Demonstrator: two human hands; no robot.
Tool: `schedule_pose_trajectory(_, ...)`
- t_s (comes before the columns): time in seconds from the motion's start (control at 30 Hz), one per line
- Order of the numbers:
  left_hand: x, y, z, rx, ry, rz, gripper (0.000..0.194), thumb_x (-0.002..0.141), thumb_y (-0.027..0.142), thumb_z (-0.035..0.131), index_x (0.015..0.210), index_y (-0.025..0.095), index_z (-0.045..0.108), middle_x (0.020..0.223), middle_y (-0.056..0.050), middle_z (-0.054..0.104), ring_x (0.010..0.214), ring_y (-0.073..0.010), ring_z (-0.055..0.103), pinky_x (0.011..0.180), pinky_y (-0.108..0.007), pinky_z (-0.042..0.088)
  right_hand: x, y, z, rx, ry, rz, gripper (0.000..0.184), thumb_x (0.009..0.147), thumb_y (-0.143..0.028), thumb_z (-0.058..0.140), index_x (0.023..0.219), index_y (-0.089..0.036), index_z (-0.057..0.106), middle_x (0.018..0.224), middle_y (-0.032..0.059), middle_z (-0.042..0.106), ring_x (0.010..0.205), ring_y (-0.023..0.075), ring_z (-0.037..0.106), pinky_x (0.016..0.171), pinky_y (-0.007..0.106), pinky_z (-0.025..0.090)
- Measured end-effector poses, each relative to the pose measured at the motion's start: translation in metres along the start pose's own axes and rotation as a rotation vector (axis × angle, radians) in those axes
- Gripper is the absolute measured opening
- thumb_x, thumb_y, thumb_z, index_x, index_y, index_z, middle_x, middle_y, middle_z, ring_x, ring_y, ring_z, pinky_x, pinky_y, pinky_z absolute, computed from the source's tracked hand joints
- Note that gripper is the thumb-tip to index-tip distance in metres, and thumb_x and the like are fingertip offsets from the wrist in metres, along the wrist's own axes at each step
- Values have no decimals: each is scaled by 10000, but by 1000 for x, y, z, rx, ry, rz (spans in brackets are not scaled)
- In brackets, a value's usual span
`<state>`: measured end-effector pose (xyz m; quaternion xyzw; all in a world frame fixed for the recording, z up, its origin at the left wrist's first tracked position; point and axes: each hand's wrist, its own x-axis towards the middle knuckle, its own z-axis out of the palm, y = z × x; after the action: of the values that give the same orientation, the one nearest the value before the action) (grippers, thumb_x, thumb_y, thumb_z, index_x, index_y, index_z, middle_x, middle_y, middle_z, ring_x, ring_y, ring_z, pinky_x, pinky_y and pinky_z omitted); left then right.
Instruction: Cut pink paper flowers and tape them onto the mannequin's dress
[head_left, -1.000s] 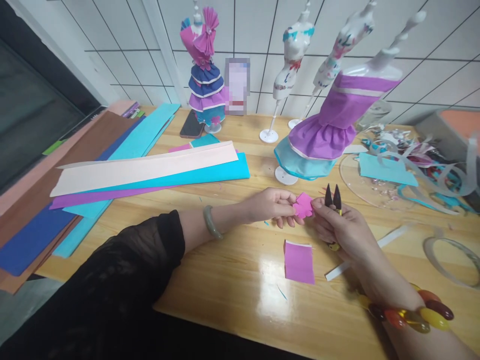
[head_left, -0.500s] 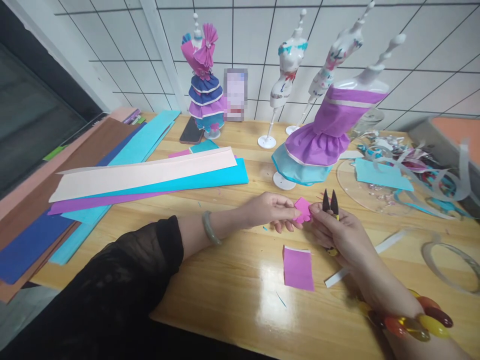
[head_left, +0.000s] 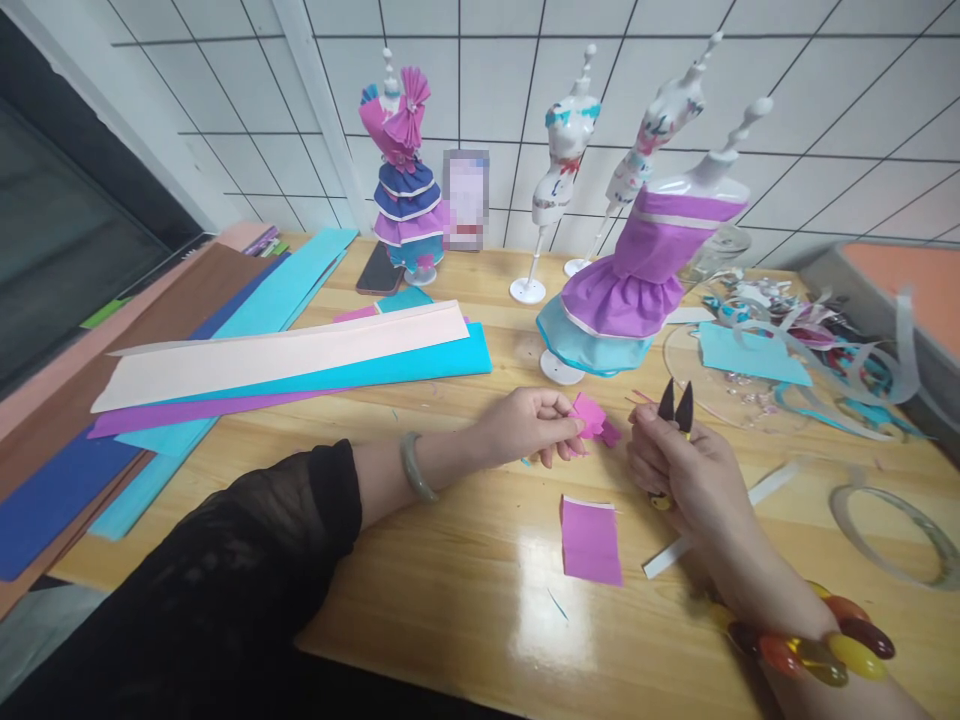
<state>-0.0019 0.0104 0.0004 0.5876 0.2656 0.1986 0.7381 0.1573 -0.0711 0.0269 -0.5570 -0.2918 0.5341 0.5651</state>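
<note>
My left hand (head_left: 529, 425) pinches a small pink paper flower (head_left: 594, 417) between thumb and fingers above the wooden table (head_left: 465, 560). My right hand (head_left: 686, 470) is closed round small black snips (head_left: 675, 403), their two points standing up and slightly apart, just right of the flower and not touching it. A purple paper rectangle (head_left: 591, 540) lies flat on the table below both hands. A white paper strip (head_left: 709, 528) runs under my right wrist.
A mannequin in a purple and blue paper dress (head_left: 630, 290) stands behind the hands, with two bare mannequins (head_left: 551, 160) and a dressed one (head_left: 401, 170) near the wall. Long crepe paper sheets (head_left: 285, 350) lie left. A phone (head_left: 375, 270), scraps on a clear plate (head_left: 780, 350) and a tape ring (head_left: 892, 530) lie about.
My right hand has let go of the flower and drawn slightly right with the snips. The left hand keeps the flower, now turned and more crumpled. The camera tilted slightly.
</note>
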Motion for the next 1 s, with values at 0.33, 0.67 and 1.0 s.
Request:
schedule_pose_trajectory(0.33, -14, 5, 4, 1095, 215, 392, 223, 872, 293, 400, 792, 165, 565, 699, -32, 600, 653, -120, 549, 635, -255, 399, -3, 5, 0, -356, -95, 25, 329, 749, -501, 645, 765, -182, 563, 440, -92, 298, 371, 54, 248, 363, 206, 177)
schedule_pose_trajectory(0.67, -24, 11, 13, 1760, 184, 693, 284, 871, 119, 305, 803, 140, 579, 647, -73, 576, 611, -165, 553, 519, -290, 311, 0, 9, 0, -384, -150, 83, 397, 740, -528, 633, 609, -192, 467, 410, -83, 314, 357, 56, 248, 351, 218, 167)
schedule_pose_trajectory(1.0, -24, 7, 11, 1609, 164, 577, 281, 885, 196, 328, 976, 145, 589, 714, -88, 606, 672, -175, 560, 579, -288, 358, 1, 9, -1, -295, -90, 92, 332, 725, -417, 675, 598, -206, 452, 396, -87, 330, 328, 59, 270, 322, 214, 199)
